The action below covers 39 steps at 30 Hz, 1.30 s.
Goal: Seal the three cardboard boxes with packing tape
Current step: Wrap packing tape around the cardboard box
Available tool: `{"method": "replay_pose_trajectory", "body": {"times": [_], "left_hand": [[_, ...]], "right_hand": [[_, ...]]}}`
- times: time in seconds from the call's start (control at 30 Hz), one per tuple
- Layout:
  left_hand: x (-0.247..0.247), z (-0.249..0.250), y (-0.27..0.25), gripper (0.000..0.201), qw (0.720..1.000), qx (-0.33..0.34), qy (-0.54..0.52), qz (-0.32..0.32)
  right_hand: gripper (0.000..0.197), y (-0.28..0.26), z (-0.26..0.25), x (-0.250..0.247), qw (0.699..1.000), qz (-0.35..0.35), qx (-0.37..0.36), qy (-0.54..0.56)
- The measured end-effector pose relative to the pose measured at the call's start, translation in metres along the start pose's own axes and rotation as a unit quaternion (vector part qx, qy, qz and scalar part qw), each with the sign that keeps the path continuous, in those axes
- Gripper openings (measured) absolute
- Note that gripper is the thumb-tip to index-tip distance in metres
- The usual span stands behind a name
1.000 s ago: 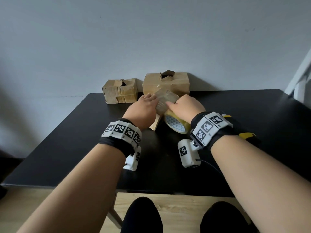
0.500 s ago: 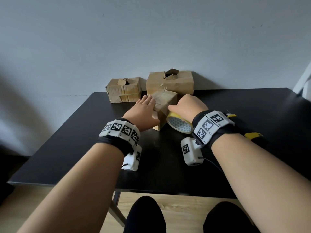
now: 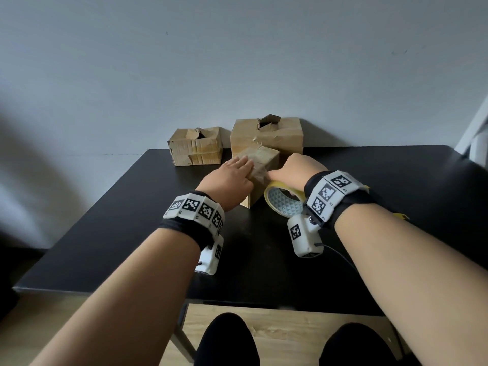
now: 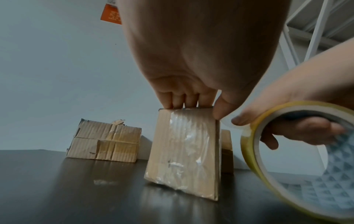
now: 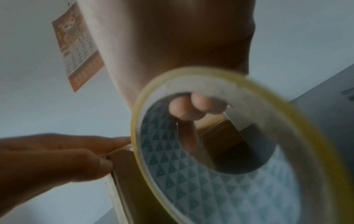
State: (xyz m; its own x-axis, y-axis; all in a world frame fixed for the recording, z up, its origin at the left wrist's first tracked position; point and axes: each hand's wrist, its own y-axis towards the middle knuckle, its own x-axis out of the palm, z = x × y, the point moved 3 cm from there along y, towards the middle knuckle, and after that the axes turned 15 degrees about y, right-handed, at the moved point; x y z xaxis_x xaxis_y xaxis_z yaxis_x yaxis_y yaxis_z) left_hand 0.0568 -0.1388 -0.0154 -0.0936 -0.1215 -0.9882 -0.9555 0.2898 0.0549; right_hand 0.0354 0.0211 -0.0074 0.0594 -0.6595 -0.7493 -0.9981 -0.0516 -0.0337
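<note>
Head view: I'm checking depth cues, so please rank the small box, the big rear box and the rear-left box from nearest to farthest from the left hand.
1. small box: the left hand rests on it, at the table's middle.
2. big rear box: right behind it, against the wall.
3. rear-left box: off to the left, against the wall. It is only slightly farther than the second.

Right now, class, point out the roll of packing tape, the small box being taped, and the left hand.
roll of packing tape [image 3: 284, 200]: head view, patterned inner core.
small box being taped [image 4: 184, 153]: left wrist view, taped front face.
left hand [image 3: 229, 178]: head view, back of hand.
</note>
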Motion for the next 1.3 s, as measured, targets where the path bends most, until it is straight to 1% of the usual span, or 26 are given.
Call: {"method": "replay_pose_trajectory", "body": {"times": [0.07,0.17,0.3,0.43,0.5,0.57,0.67,0.73,0.8,0.87,0.93,1.0,1.03,1.1,1.17,1.3], "left_hand": [[0.001,0.0,0.001,0.059,1.0,-0.001,0.007,-0.011],[-0.002,0.002,-0.001,0.057,1.0,-0.006,0.009,0.001],[-0.006,0.001,-0.002,0.054,1.0,-0.014,0.005,0.01],[-0.012,0.003,-0.002,0.049,1.0,-0.007,-0.008,0.008],[-0.017,0.005,-0.002,0.042,0.999,-0.003,-0.046,0.016],[-0.02,0.008,-0.003,0.041,0.994,-0.007,-0.111,0.021],[-0.019,0.008,-0.005,0.039,0.983,-0.024,-0.179,0.031],[-0.016,0.005,-0.005,0.036,0.976,-0.036,-0.212,0.032],[-0.014,0.004,-0.005,0.032,0.974,-0.038,-0.221,0.02],[-0.014,0.005,-0.005,0.031,0.975,-0.038,-0.219,0.019],[-0.014,0.007,-0.004,0.03,0.972,-0.039,-0.232,0.024],[-0.014,0.007,-0.004,0.027,0.97,-0.04,-0.24,0.025],[-0.014,0.007,-0.004,0.027,0.969,-0.042,-0.241,0.026],[-0.014,0.005,-0.004,0.029,0.967,-0.053,-0.247,0.029],[-0.014,0.006,-0.003,0.031,0.966,-0.058,-0.25,0.027],[-0.011,0.003,0.0,0.032,0.959,-0.08,-0.27,0.028]], "right_hand": [[0.045,0.001,0.005,0.0,1.0,-0.005,-0.003,0.025],[0.047,0.001,0.008,0.003,1.0,0.012,-0.012,0.026],[0.048,-0.001,0.008,0.002,0.999,0.007,-0.015,0.036],[0.046,-0.006,0.002,-0.012,0.998,0.039,-0.035,0.037],[0.048,-0.009,-0.001,-0.024,0.996,0.058,-0.05,0.05],[0.052,-0.012,-0.004,-0.036,0.992,0.068,-0.064,0.084],[0.058,-0.017,-0.008,-0.048,0.985,0.073,-0.079,0.131],[0.053,-0.019,-0.007,-0.051,0.978,0.064,-0.092,0.174],[0.046,-0.02,-0.002,-0.05,0.974,0.04,-0.09,0.204],[0.043,-0.021,0.003,-0.045,0.971,0.02,-0.086,0.221],[0.036,-0.02,0.005,-0.042,0.97,0.02,-0.085,0.229],[0.039,-0.019,0.007,-0.04,0.973,0.021,-0.08,0.216],[0.042,-0.021,0.009,-0.037,0.98,0.018,-0.072,0.185],[0.042,-0.024,0.019,-0.029,0.993,-0.003,-0.036,0.111],[0.042,-0.025,0.033,-0.022,0.995,-0.011,-0.008,0.096],[0.052,-0.027,0.034,-0.022,0.994,0.008,-0.037,0.1]]}}
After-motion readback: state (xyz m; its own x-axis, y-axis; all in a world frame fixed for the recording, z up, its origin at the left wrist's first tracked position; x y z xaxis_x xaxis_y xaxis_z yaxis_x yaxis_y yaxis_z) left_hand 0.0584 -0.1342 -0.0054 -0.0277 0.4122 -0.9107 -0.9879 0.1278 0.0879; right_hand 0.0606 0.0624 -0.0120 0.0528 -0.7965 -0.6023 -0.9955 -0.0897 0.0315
